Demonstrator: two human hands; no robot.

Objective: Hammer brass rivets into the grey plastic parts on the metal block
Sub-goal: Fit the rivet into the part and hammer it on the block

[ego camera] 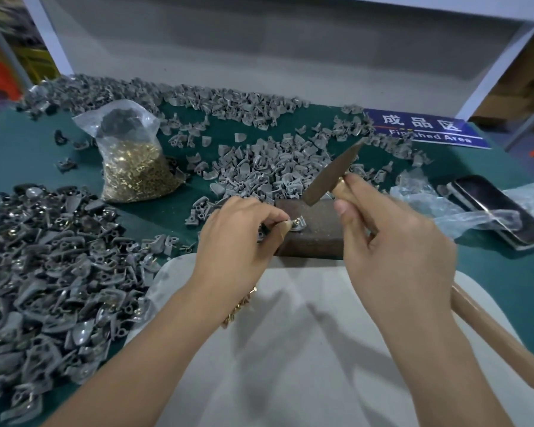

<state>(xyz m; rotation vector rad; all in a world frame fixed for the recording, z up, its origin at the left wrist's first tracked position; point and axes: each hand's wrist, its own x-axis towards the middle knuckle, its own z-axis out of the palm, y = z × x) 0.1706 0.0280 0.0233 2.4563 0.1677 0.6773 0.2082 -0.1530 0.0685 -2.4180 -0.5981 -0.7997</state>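
On the metal block [315,232] the left hand [235,238] pinched a grey part [296,224] with its rivet [297,222] upright. At two o'clock, the right hand [392,254] clamped the hammer [332,175], its head running ten to four, handle trailing toward five.

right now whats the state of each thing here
left hand: pinching the grey part on the metal block
right hand: gripping the hammer, head raised above the block
brass rivet: seated in the part
rivet bag: open, upright
phone: lying flat, screen dark
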